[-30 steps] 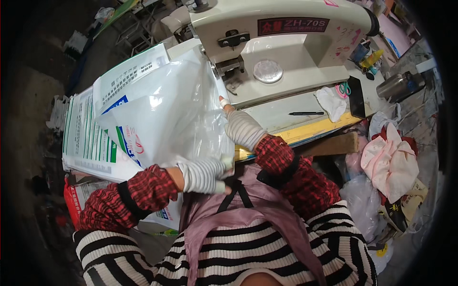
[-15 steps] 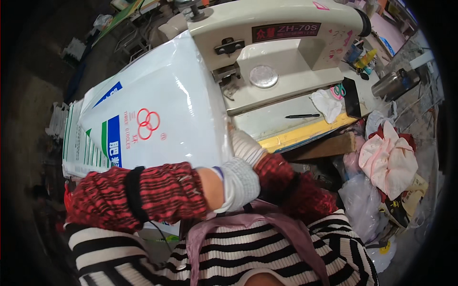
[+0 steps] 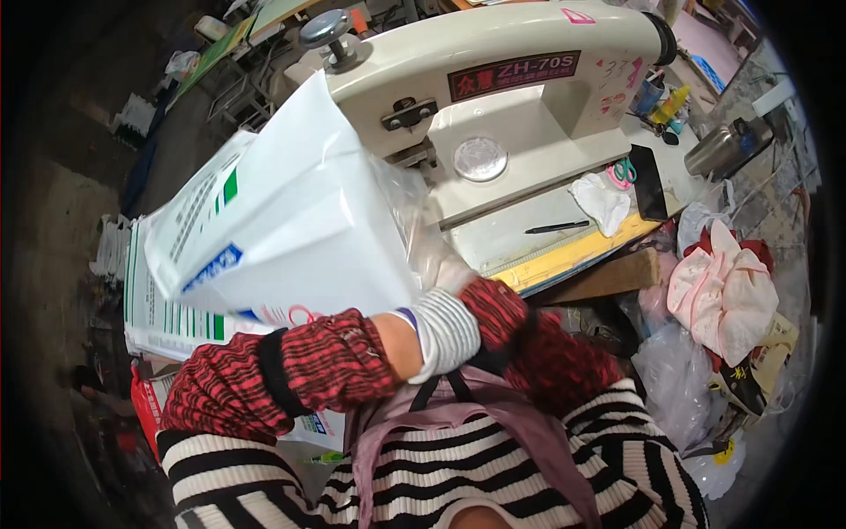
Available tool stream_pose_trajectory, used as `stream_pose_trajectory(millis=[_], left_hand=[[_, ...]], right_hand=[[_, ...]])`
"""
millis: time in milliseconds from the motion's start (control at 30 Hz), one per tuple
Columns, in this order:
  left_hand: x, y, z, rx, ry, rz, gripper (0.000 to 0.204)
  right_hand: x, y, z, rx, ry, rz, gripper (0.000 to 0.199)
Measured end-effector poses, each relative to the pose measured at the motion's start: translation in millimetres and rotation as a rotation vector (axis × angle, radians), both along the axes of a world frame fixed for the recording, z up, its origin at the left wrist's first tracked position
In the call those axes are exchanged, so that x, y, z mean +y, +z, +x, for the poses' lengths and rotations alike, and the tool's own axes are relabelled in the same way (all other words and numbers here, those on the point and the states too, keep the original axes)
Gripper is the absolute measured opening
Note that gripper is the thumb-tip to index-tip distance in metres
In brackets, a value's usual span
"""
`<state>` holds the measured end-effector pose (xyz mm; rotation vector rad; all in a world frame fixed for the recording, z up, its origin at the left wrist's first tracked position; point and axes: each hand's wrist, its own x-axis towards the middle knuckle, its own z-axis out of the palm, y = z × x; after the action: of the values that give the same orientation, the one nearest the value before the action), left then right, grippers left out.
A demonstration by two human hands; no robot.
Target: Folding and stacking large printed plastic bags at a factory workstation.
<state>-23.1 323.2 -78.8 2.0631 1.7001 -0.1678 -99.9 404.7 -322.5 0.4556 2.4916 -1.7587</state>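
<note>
A large white plastic bag (image 3: 308,212) with blue, green and red print rises tilted and bent in front of me, left of the sewing machine (image 3: 511,97). At its right edge a clear plastic liner (image 3: 401,203) shows. My left hand (image 3: 445,331), in a white knitted glove, is closed at the bag's lower right corner; its fingertips are hidden. Just beyond it my gloved right hand (image 3: 448,269) is closed on the bag's edge by the liner, partly covered. Both forearms wear red and black sleeve covers.
More printed bags (image 3: 167,300) lie stacked at left. On the machine table are a black pen (image 3: 557,227), a white cloth (image 3: 602,203) and small scissors (image 3: 622,174). A metal bottle (image 3: 727,150) stands farther right. Pink cloth (image 3: 723,291) and clear plastic bags (image 3: 674,379) pile up at right.
The white bag's near part has lifted and folded, so its face tips away and the red rings are mostly hidden. The clear liner now shows. My hands stay close together.
</note>
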Motion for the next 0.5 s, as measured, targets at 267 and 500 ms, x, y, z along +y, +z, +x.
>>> stream_pose_trajectory(millis=[267, 500], left_hand=[[0, 86, -20, 0.271, -0.003, -0.522, 0.021], [-24, -7, 8, -0.032, 0.170, -0.036, 0.016]], right_hand=[[-1, 144, 33, -0.187, 0.287, 0.555, 0.053], [5, 166, 32, -0.193, 0.273, 0.619, 0.059]])
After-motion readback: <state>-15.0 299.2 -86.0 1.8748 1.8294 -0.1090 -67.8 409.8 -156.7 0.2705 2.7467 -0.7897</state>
